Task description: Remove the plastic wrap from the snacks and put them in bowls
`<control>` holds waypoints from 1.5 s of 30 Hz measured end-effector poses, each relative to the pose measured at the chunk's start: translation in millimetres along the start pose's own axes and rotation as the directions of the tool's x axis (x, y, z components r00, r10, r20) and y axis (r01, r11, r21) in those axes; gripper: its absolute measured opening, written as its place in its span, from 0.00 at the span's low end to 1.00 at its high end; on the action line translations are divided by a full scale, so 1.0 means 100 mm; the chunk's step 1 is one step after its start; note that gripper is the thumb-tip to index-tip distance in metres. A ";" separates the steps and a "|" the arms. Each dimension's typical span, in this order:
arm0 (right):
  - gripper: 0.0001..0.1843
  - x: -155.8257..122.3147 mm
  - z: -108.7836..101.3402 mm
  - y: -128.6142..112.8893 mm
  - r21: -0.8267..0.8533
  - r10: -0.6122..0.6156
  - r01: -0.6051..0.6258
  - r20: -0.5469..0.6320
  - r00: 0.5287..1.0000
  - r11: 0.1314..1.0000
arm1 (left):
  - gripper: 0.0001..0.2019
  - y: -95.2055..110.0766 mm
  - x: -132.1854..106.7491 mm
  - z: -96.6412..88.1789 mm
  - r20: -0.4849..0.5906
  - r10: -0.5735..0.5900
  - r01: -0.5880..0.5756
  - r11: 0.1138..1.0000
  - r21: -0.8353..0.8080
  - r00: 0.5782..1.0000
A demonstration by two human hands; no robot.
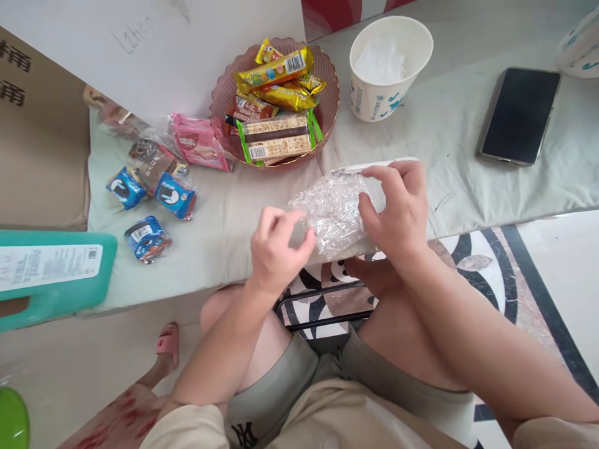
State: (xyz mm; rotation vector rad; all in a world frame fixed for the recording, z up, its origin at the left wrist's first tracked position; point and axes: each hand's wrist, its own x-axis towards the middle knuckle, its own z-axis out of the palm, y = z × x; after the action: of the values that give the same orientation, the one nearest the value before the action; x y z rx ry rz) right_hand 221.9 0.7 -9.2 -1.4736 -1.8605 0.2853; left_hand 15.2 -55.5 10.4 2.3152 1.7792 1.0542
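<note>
Crumpled clear plastic film (333, 209) lies at the table's front edge, between my two hands. Beneath and behind it shows a flat white object (408, 163), mostly covered, so its kind cannot be made out. My left hand (278, 248) is at the film's left edge, thumb and forefinger parted, the other fingers curled. On the other side, my right hand (397, 206) hovers over the white object and the film's right edge. Its forefinger and thumb are spread apart, the fingertip by a thin dark strip along the film's back edge.
Behind stands a pink scalloped bowl (218, 93) of wrapped snacks, beside a paper cup (381, 93) with clear plastic inside. A phone (520, 115) lies right. Several small snack packs (175, 194), a pink packet (199, 142) and a green jug (105, 268) are left. Another person's slippered foot (168, 343) shows below.
</note>
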 end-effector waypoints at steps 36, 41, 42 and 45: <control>0.06 -0.05 -0.04 0.04 0.133 0.042 -0.094 0.348 0.937 0.987 | 0.07 -0.29 0.08 0.02 0.272 -0.351 0.415 0.879 -0.234 0.896; 0.21 -0.05 -0.02 0.02 -0.008 0.139 -0.140 0.197 0.970 0.990 | 0.11 -0.29 0.13 0.17 0.193 -0.396 0.423 0.897 -0.127 0.898; 0.21 -0.07 -0.02 0.00 -0.055 0.122 -0.116 0.137 0.983 0.992 | 0.13 -0.30 0.14 0.21 0.186 -0.388 0.409 0.908 -0.090 0.903; 0.17 -0.13 -0.02 -0.12 -0.128 -0.053 0.066 0.097 0.994 0.990 | 0.15 -0.31 0.17 0.30 0.175 -0.326 0.338 0.940 -0.039 0.929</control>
State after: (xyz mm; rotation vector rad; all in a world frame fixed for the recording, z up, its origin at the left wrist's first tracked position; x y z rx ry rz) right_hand 215.0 -15.0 -6.1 -1.5117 -2.0278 0.2092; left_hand 6.4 -19.7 -17.5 1.9047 1.9417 0.8272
